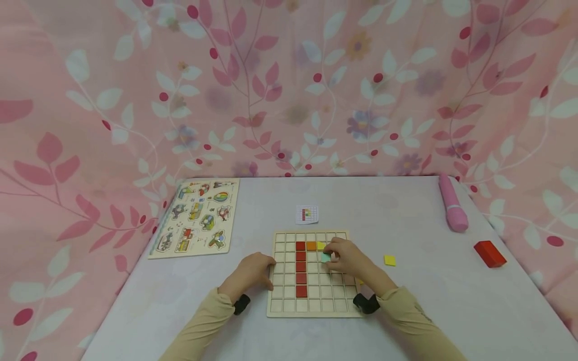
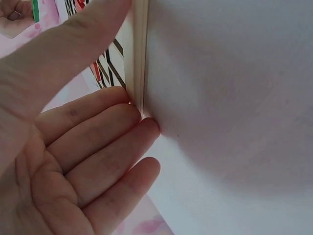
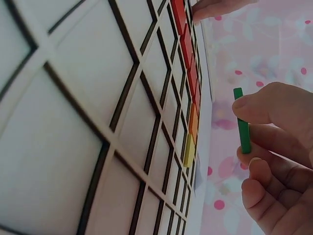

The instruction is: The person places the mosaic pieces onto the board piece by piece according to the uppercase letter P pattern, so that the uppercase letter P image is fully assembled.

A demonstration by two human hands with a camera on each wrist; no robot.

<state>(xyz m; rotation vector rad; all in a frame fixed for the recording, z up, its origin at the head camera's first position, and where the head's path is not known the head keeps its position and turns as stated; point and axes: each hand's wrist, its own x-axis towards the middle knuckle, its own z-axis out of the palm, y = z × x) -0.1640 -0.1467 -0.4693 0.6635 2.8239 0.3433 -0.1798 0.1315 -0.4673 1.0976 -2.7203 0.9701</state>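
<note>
A wooden grid board lies in front of me. A column of red square tiles sits in its cells, with an orange tile and a yellow tile beside the top red one. My right hand pinches a thin green tile between thumb and fingers, above the board near the yellow tile. At the board's left edge, my left hand rests its thumb and nearly straight fingertips against the wooden side.
A small pattern card lies behind the board. A wooden picture puzzle is at the back left. To the right are a loose yellow tile, a red block and a pink wand-shaped object. Floral fabric hangs behind the table.
</note>
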